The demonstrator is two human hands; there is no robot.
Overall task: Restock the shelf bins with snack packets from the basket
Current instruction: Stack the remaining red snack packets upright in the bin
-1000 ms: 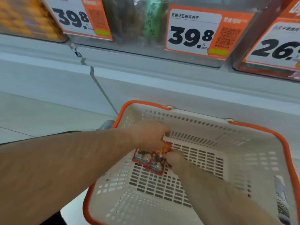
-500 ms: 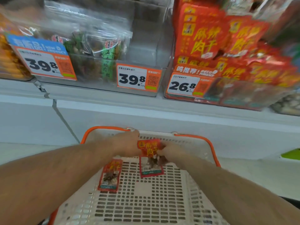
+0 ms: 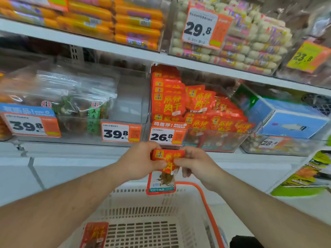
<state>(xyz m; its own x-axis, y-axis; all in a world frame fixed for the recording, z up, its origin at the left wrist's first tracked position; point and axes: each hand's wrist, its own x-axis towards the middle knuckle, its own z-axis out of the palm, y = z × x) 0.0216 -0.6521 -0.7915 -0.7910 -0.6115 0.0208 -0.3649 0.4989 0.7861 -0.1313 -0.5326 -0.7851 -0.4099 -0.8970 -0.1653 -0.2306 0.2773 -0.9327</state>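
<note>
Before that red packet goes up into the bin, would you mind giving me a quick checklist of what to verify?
1. Left hand grips the red packet: ok.
2. Right hand pinches it too: ok.
3. Packet lifted out of the basket: ok.
4. Design matches the packets in the bin tagged 26.8: ok.
5. Room left on top of that bin: cannot tell.
6. Another packet waits in the basket: ok.
</note>
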